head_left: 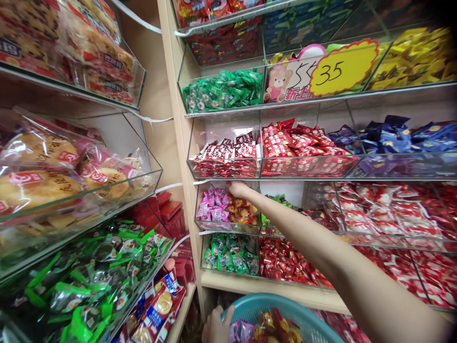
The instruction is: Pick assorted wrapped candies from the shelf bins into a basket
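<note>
My right arm reaches across to a clear shelf bin, where my right hand (238, 189) is above orange-brown wrapped candies (243, 210). Its fingers are small and partly hidden, so whether they grip a candy is unclear. Pink-purple wrapped candies (213, 204) lie to the left in the same bin. At the bottom of the view, my left hand (217, 325) grips the rim of a teal plastic basket (285, 301), thumb over the edge. Inside the basket are purple candies (241, 330) and orange-brown candies (273, 326).
Clear-fronted bins hold green packets (232, 255), red candies (285, 259), red sachets (296, 143) and blue packets (396, 136). A yellow price card (342, 67) hangs above. Left shelves carry wrapped breads (43, 186) and green-wrapped snacks (89, 281). A wooden upright (178, 119) divides the shelves.
</note>
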### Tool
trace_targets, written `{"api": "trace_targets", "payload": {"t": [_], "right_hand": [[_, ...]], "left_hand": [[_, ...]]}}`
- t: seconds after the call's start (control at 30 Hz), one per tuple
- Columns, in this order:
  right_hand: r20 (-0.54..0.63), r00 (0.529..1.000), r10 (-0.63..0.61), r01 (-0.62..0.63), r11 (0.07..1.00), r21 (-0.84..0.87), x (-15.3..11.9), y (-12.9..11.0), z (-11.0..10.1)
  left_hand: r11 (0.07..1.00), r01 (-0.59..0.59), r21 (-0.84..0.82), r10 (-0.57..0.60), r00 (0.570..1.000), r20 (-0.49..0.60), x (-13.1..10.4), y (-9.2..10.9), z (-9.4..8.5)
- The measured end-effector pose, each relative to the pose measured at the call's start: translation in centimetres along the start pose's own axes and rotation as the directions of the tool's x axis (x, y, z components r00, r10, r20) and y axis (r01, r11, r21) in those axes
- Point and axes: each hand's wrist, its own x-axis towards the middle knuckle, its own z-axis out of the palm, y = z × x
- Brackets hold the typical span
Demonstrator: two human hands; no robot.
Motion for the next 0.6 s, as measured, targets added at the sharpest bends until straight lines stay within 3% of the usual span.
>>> {"api": "trace_targets", "payload": {"t": [0.3, 0.6], "right_hand": [[0.121, 0.987, -0.106, 0.109, 0.994, -0.015, 2.0, 0.9, 1.3], [0.085, 0.995, -0.055, 0.062, 0.995, -0.080, 0.8, 0.8, 0.5]], "left_hand": [[0.998, 0.069, -0.006, -0.069, 0.998, 0.006, 1.0, -0.4, 0.7], [1.000, 0.001, -0.020, -0.001, 1.000, -0.012, 0.4, -0.3, 0.4]]}}
